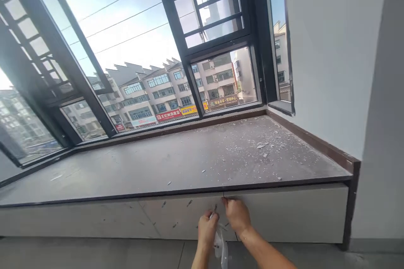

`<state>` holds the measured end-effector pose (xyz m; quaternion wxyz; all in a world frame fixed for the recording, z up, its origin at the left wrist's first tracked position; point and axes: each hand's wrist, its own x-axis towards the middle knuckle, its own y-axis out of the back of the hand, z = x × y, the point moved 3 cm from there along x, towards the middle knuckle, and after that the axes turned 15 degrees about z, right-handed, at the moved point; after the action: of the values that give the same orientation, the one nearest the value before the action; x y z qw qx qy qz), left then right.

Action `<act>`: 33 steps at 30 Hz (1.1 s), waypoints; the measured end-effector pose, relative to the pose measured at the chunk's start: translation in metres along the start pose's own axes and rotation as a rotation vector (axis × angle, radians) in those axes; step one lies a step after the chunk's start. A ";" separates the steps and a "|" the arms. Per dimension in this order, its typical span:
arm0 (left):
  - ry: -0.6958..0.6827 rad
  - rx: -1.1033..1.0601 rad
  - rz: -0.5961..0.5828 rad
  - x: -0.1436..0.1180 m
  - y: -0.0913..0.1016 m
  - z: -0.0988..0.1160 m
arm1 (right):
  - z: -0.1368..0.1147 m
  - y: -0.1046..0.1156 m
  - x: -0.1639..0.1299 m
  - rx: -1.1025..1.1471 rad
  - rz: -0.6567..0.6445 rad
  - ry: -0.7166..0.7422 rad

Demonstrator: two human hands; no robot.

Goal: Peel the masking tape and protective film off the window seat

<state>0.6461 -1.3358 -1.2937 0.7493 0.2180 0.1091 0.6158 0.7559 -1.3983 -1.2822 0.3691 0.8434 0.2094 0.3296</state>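
My left hand (207,230) is closed in front of the cabinet front below the sill. Clear plastic film (221,246) hangs crumpled from it, and a small thin tip shows above its fingers, too small to name. Just to the right, my right hand (236,215) has its fingers closed at the top of the seam between two front panels. What its fingertips grip is hidden. The left panel (170,216) carries shiny film with printed dark marks, while the right panel (293,214) looks plain and pale.
Above the panels runs a wide brown sill (151,164), with white flakes of debris (265,147) scattered over its right part. Dark-framed windows (189,56) stand behind it, some sashes tilted open. A white wall (328,59) rises at right; grey floor tiles (151,254) lie below.
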 end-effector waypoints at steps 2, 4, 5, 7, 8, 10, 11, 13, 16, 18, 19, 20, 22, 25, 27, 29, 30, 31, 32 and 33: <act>0.052 0.016 0.018 0.002 0.001 0.001 | 0.002 -0.005 0.001 -0.019 -0.016 0.024; 0.086 0.029 0.017 0.005 0.001 0.003 | 0.004 -0.008 0.002 -0.008 -0.043 0.054; 0.093 0.029 0.006 0.006 0.000 0.004 | 0.005 -0.009 0.003 -0.001 -0.055 0.060; 0.098 0.024 -0.026 0.009 -0.003 0.008 | 0.007 -0.007 0.004 0.003 -0.074 0.051; 0.100 0.022 -0.043 0.010 -0.006 0.009 | 0.008 -0.005 0.005 0.001 -0.080 0.044; 0.107 0.027 -0.069 0.014 -0.013 0.009 | 0.009 -0.003 0.007 -0.002 -0.089 0.042; 0.107 0.037 -0.076 0.017 -0.016 0.008 | 0.010 -0.003 0.008 -0.006 -0.092 0.044; 0.093 0.063 -0.089 0.021 -0.021 0.004 | 0.010 -0.005 0.010 -0.014 -0.099 0.049; 0.038 0.086 -0.130 0.023 -0.020 0.000 | 0.011 -0.008 0.012 -0.023 -0.112 0.029; -0.010 0.095 -0.159 0.021 -0.013 -0.002 | 0.011 -0.008 0.012 -0.030 -0.114 0.006; -0.030 0.097 -0.168 0.019 -0.009 -0.003 | 0.011 -0.008 0.012 -0.032 -0.115 -0.002; -0.059 0.104 -0.176 0.018 -0.005 -0.004 | 0.010 -0.008 0.012 -0.033 -0.116 -0.005; -0.120 0.125 -0.186 0.016 0.001 -0.005 | 0.010 -0.007 0.012 -0.031 -0.119 0.004; -0.208 0.165 -0.194 0.014 0.009 -0.008 | 0.011 -0.006 0.013 -0.037 -0.120 0.023; -0.256 0.184 -0.200 0.013 0.015 -0.010 | 0.012 -0.005 0.014 -0.049 -0.115 0.027; -0.297 0.194 -0.213 0.011 0.021 -0.012 | 0.012 -0.006 0.015 -0.061 -0.113 0.030; -0.303 0.192 -0.221 0.010 0.024 -0.014 | 0.013 -0.006 0.015 -0.061 -0.115 0.035; -0.301 0.189 -0.227 0.009 0.025 -0.015 | 0.012 -0.006 0.015 -0.057 -0.120 0.042; -0.292 0.183 -0.232 0.008 0.026 -0.017 | 0.012 -0.006 0.015 -0.050 -0.126 0.049; -0.274 0.175 -0.230 0.007 0.026 -0.018 | 0.012 -0.006 0.015 -0.040 -0.130 0.058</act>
<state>0.6173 -1.3216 -1.2972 0.8006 0.3504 0.0834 0.4789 0.7740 -1.3912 -1.2872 0.4002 0.8106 0.2675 0.3335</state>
